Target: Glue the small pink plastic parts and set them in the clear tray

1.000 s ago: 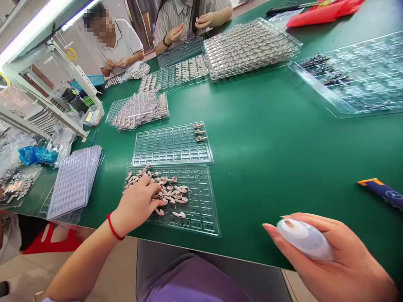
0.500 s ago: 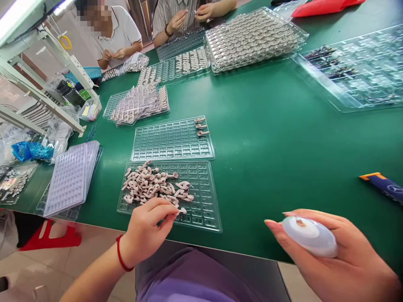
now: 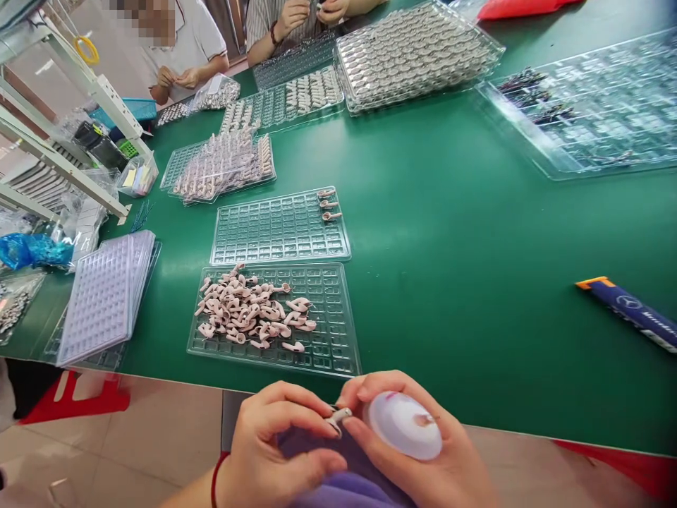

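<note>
Low in front of me, at the table's near edge, my left hand point(image 3: 288, 441) pinches a small pale earbud shell point(image 3: 338, 418). The fingertips of my right hand point(image 3: 417, 430) meet the shell's other end. That same right hand also wraps round a translucent white bottle point(image 3: 405, 425), its brownish tip facing up toward me. Just beyond my hands lies a clear tray point(image 3: 338, 310) bearing a heap of pinkish earbud shells point(image 3: 243, 307). Behind it, another clear tray point(image 3: 264, 229) has three shells point(image 3: 328, 204) set in its right end.
A blue and orange Mercedes-marked packet point(image 3: 629, 307) lies to the right. White trays point(image 3: 106, 296) are stacked at left, below a metal shelf frame point(image 3: 113, 106). Filled trays point(image 3: 412, 60) stand at the back, before two seated people. Another clear tray point(image 3: 608, 113) holds dark wires.
My left hand has lifted an earbud shell off the heap tray and moved right and toward me. My right hand, with the bottle, has come left to meet it.
</note>
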A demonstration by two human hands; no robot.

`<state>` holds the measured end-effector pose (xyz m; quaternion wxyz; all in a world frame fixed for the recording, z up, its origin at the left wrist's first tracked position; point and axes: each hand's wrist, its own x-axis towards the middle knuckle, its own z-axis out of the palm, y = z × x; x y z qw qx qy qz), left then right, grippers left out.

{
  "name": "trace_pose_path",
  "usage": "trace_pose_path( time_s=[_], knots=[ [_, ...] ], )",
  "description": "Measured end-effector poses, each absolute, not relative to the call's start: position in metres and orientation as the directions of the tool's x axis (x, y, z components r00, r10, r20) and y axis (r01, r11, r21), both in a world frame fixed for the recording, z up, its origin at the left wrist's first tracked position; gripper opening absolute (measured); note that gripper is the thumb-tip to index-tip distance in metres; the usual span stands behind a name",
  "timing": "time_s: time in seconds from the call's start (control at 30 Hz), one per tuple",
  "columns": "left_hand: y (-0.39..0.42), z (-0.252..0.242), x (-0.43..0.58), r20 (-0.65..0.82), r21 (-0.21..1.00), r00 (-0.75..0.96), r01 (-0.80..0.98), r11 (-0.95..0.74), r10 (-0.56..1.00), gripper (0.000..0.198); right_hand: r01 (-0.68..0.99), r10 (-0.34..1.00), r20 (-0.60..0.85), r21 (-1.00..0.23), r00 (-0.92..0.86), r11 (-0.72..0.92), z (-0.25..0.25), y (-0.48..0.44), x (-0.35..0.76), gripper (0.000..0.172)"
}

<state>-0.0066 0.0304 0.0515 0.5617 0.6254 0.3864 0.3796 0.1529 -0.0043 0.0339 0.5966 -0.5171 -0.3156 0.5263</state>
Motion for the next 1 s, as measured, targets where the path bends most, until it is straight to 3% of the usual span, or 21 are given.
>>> trace_pose_path(
  time_s=[0.07, 0.17, 0.27, 0.57, 0.67, 0.73, 0.77, 0.87, 0.93, 1.0],
  knots=[
    [0.028, 0.045, -0.006, -0.233, 0.952, 0.391, -0.098, 0.292, 0.890, 0.022, -0.362, 0.953, -0.194, -0.927, 0.232, -0.100, 0.035, -0.006, 0.153, 0.022],
    [0.027, 0.038, -0.003, -0.543, 0.734, 0.449, -0.156, 0.661, 0.710, 0.034, -0.419, 0.953, -0.220, -0.901, 0.210, -0.115, 0.035, -0.010, 0.151, 0.022],
    [0.028, 0.036, 0.000, -0.619, 0.648, 0.489, -0.124, 0.752, 0.614, 0.038, -0.405, 0.961, -0.192, -0.909, 0.201, -0.097, 0.030, -0.012, 0.153, 0.018],
    [0.025, 0.035, -0.002, -0.661, 0.597, 0.489, -0.117, 0.794, 0.569, 0.038, -0.181, 0.999, 0.033, -0.983, 0.030, 0.038, 0.019, -0.004, 0.171, 0.013],
    [0.025, 0.037, -0.008, -0.580, 0.776, 0.380, -0.009, 0.630, 0.720, 0.033, 0.017, 0.997, 0.069, -0.998, 0.041, 0.068, 0.022, -0.005, 0.181, 0.019],
    [0.026, 0.037, -0.014, -0.339, 0.936, 0.286, 0.201, 0.289, 0.896, 0.021, 0.133, 0.996, 0.072, -0.989, 0.061, 0.064, 0.018, -0.009, 0.188, 0.025],
    [0.027, 0.036, -0.018, -0.166, 0.945, 0.275, 0.319, 0.073, 0.947, 0.015, 0.188, 0.993, 0.080, -0.980, 0.085, 0.063, 0.014, -0.012, 0.191, 0.027],
    [0.030, 0.033, -0.025, 0.266, 0.697, 0.366, 0.567, -0.440, 0.892, 0.016, 0.341, 0.977, 0.164, -0.934, 0.133, 0.110, 0.001, -0.021, 0.196, 0.035],
    [0.031, 0.029, -0.028, 0.385, 0.486, 0.447, 0.646, -0.589, 0.808, 0.018, 0.396, 0.972, 0.216, -0.904, 0.097, 0.161, -0.005, -0.024, 0.197, 0.037],
    [0.033, 0.027, -0.029, 0.412, 0.345, 0.506, 0.683, -0.644, 0.758, 0.018, 0.396, 0.967, 0.253, -0.892, 0.037, 0.218, -0.007, -0.025, 0.196, 0.037]
  ],
)
